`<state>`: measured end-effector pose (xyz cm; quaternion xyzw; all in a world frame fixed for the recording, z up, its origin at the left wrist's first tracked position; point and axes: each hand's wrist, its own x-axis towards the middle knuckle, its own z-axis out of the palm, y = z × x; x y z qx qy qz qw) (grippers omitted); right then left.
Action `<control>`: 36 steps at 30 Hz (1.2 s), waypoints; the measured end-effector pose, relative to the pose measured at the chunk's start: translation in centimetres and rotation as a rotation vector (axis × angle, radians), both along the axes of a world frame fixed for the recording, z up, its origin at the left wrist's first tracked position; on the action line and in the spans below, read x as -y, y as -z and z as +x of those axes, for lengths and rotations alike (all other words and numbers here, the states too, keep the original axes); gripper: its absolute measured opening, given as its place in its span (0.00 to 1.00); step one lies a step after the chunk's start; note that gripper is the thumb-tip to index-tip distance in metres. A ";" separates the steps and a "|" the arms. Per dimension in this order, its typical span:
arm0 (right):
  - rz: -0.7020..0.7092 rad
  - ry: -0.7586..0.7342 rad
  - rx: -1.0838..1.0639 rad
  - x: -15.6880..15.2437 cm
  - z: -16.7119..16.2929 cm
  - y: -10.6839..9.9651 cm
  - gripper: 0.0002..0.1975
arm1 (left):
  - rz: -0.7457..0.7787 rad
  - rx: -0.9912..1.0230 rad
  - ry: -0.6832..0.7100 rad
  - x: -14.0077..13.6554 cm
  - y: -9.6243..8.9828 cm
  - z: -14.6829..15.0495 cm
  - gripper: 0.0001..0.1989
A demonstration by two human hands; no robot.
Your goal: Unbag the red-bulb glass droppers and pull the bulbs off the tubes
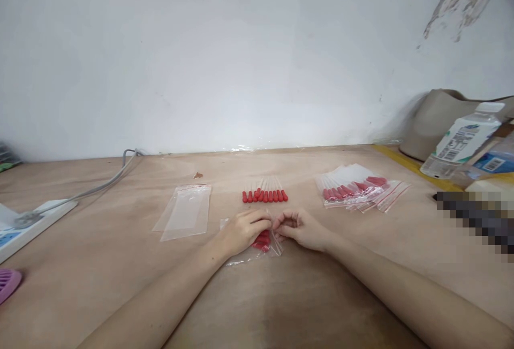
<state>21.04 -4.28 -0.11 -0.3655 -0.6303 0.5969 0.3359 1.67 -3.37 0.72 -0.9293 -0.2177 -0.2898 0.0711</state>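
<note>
1. The left hand (pixel 246 229) is lying knuckles-up on the table (pixel 120 263), fingers curled down and pinching the top of a small clear bag (pixel 263 243); its fingertips are hidden under the hand.
2. The right hand (pixel 302 228) is meeting it from three o'clock, fingers bent inward and pinched on the same bag's edge, so both hands are closing on the bag together.
3. The bag is sitting at the centre of the table, directly under the two hands; only red tips are showing inside it, and the rest of its contents is hard to make out through the plastic and the fingers.
4. Both forearms are running in from the bottom corners and are cut off by the picture's edge.
5. At twelve o'clock from the hands, a row of red-tipped droppers (pixel 265 194) is lying loose.
6. At ten o'clock, empty clear bags (pixel 185 211) are resting flat.
7. At two o'clock, a pile of filled bags (pixel 359 188) is fanning out.
8. Far out at three o'clock, a bottle (pixel 461 143) is lying tilted, and below it a pixelated patch is masking something.
9. At nine o'clock, a power strip (pixel 28 223) is being cut off by the left edge.
</note>
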 end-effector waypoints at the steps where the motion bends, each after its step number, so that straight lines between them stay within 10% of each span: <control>1: 0.104 -0.027 0.050 0.0 0.2 0.1 0.05 | -0.011 0.000 -0.001 0.0 0.0 0.0 0.11; 9: 1.011 -0.084 0.435 -0.3 0.9 0.8 0.14 | 0.045 -0.203 -0.039 0.1 -0.7 -0.1 0.06; 22: 1.521 -0.102 0.711 -0.7 0.8 -0.8 0.14 | 0.098 -0.309 0.002 -0.4 -2.2 -1.3 0.11; 27: 1.394 -0.187 0.762 0.0 0.9 -1.8 0.08 | 0.270 -0.278 -0.066 -0.7 -4.5 -2.3 0.15; 36: 0.673 0.050 0.367 0.1 0.0 -1.3 0.13 | 0.183 -0.250 -0.105 -0.6 -3.7 -2.1 0.14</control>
